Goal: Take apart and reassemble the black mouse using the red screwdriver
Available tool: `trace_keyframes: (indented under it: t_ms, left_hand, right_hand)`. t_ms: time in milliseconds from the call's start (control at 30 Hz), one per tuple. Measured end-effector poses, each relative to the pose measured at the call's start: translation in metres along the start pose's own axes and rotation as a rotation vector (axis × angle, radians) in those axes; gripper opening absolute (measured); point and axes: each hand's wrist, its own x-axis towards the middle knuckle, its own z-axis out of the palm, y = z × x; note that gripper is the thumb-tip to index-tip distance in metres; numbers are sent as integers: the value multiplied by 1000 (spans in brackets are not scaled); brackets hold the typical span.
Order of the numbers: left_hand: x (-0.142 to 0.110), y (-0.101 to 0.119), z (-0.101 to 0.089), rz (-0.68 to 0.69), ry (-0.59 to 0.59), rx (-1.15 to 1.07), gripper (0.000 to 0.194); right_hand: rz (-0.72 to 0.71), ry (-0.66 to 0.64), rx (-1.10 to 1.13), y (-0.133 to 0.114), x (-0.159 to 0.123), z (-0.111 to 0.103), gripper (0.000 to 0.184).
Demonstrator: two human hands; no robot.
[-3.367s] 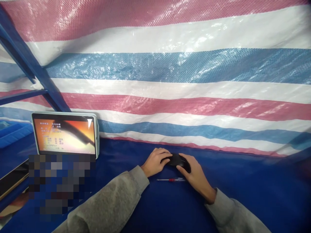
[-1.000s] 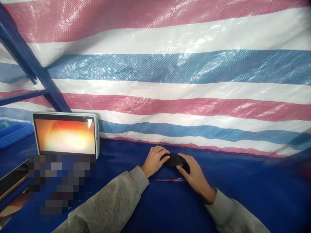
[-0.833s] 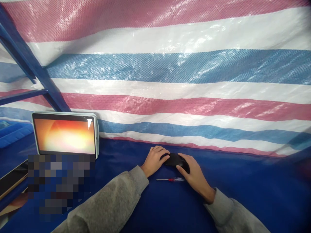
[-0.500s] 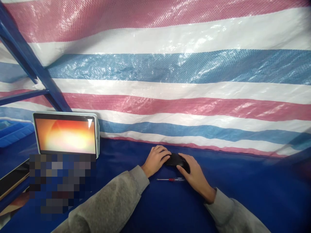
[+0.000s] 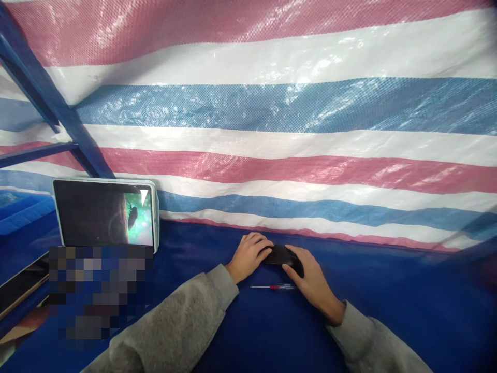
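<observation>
A black computer mouse (image 5: 278, 255) lies on the blue table surface, between my two hands. My left hand (image 5: 253, 255) holds its left end, with thumb and fingertips closed against it. On the other end, my right hand (image 5: 307, 272) is wrapped round the mouse, thumb on the near side and fingers on the far side. Just in front of the mouse lies a small screwdriver (image 5: 274, 287) with a red and clear handle, its metal shaft pointing left. Part of its handle end is close to my right thumb and wrist.
A tablet (image 5: 104, 213) in a pale case stands at the left, playing a video. Below it is a pixelated patch. A phone-like dark slab (image 5: 24, 285) and a blue tray (image 5: 27, 212) are further left. Striped tarpaulin (image 5: 291, 171) walls the back; a blue metal frame (image 5: 50, 98) rises left.
The tablet's picture has switched from an orange glow to a dark scene with a green patch. My hands, the mouse and the screwdriver stay in place.
</observation>
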Motion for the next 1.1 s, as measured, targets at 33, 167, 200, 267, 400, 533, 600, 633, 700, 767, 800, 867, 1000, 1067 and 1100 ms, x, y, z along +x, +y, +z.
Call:
trace_keyframes:
  t_ms: [33, 167, 200, 267, 400, 533, 600, 633, 700, 767, 800, 867, 1000, 1067, 1100]
  left_hand:
    - [0, 0, 0, -2, 0, -2, 21]
    - [-1, -1, 1, 16, 7, -8, 21]
    - [-1, -1, 2, 17, 8, -9, 21]
    - [-1, -1, 2, 13, 2, -10, 21]
    - [0, -1, 1, 13, -7, -17, 23]
    - [-1, 3, -1, 72, -4, -33, 21]
    - [-2, 5, -4, 103, -24, -49, 22]
    - [-3, 5, -5, 112, -37, -58, 23]
    - [-4, 6, -6, 123, -57, -68, 25]
    - [-4, 7, -6, 133, -59, -69, 27]
    - [-4, 7, -6, 138, -57, -68, 27]
    - [-4, 6, -5, 144, -51, -62, 27]
    - [-3, 4, -2, 129, -51, -53, 26]
    - [-3, 4, -3, 119, -55, -57, 26]
    - [-3, 4, -3, 117, -58, -61, 26]
  right_hand:
    - [3, -2, 2, 0, 0, 0, 47]
    - [8, -5, 8, 1, 0, 0, 47]
    - [4, -2, 10, 1, 0, 0, 46]
    - [-6, 4, 12, 0, 0, 0, 46]
    - [-10, 15, 10, 0, 0, 0, 46]
    - [-14, 26, -1, -1, 0, -1, 46]
    - [-16, 27, -7, -2, 0, -1, 46]
    - [-17, 27, -8, -2, 0, -1, 46]
    - [-15, 28, -7, -3, 0, -1, 46]
    - [-10, 27, -6, -3, 0, -1, 46]
    - [-8, 25, -5, -3, 0, -1, 46]
    - [-6, 22, -1, -2, 0, -1, 46]
    - [-8, 20, -2, -1, 0, -1, 47]
    - [-6, 21, -1, -1, 0, -1, 46]
    - [-5, 21, 3, -1, 0, -1, 46]
